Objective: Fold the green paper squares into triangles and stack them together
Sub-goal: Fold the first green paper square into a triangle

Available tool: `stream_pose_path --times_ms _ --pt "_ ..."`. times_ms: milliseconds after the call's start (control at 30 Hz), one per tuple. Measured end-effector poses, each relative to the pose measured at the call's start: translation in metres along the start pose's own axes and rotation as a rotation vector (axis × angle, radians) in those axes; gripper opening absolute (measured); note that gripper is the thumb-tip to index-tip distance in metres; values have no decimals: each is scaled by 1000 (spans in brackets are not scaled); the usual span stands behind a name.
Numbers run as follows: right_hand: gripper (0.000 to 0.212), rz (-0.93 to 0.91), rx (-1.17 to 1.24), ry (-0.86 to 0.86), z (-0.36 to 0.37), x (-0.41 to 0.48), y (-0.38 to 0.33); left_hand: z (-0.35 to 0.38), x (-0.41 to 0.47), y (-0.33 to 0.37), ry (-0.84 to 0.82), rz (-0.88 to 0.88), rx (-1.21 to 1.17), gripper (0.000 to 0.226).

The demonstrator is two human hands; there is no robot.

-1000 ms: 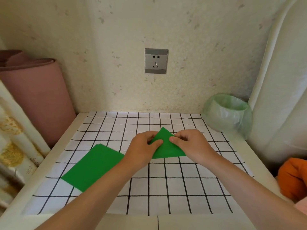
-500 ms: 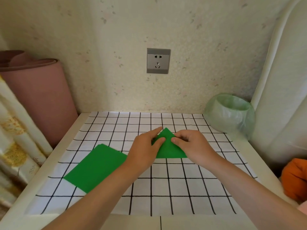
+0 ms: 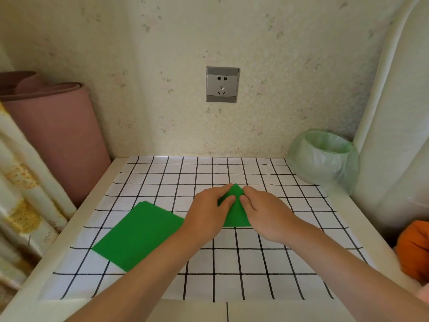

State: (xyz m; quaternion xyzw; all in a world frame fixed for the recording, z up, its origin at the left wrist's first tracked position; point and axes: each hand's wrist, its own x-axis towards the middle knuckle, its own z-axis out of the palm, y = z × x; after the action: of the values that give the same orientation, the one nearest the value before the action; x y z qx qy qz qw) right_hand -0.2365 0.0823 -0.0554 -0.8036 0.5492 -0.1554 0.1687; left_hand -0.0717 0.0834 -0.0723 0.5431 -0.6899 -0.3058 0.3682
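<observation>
A: What do we see on the worktop [image 3: 74, 228]?
B: Grid cloth [image 3: 232, 259], wall socket [image 3: 222, 84] behind. Fingers of left hand [image 3: 207, 218] and right hand [image 3: 267, 217] pinch the green triangle [image 3: 235, 213] mid-cloth; green squares [image 3: 139, 233] lie just left.

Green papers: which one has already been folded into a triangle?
The triangular paper held by the left hand and right hand; the green square to its left lies flat, unfolded.
</observation>
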Motion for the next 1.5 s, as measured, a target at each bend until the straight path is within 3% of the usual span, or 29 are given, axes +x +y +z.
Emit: stream_pose_path --times_ms 267,367,533,733,900,1067,1267,1500 --pt "24 25 -62 0 2 1 3 1 0 0 -20 3 -2 29" --pt "9 100 116 70 2 4 4 2 0 -1 -55 -8 39 28" --pt "11 298 403 31 -2 9 3 6 3 -6 -113 -77 93 35" --pt "12 449 452 -86 2 13 7 7 6 -10 -264 -152 141 29" --pt "14 440 218 -144 14 20 9 5 7 -18 -271 -246 343 47" --pt "15 407 45 -141 23 20 6 8 5 -18 -214 -148 526 54" --pt "14 336 -113 -99 28 16 3 10 8 -20 -224 50 461 22" --pt "30 125 -333 54 30 12 9 9 9 -20 -245 84 445 21"
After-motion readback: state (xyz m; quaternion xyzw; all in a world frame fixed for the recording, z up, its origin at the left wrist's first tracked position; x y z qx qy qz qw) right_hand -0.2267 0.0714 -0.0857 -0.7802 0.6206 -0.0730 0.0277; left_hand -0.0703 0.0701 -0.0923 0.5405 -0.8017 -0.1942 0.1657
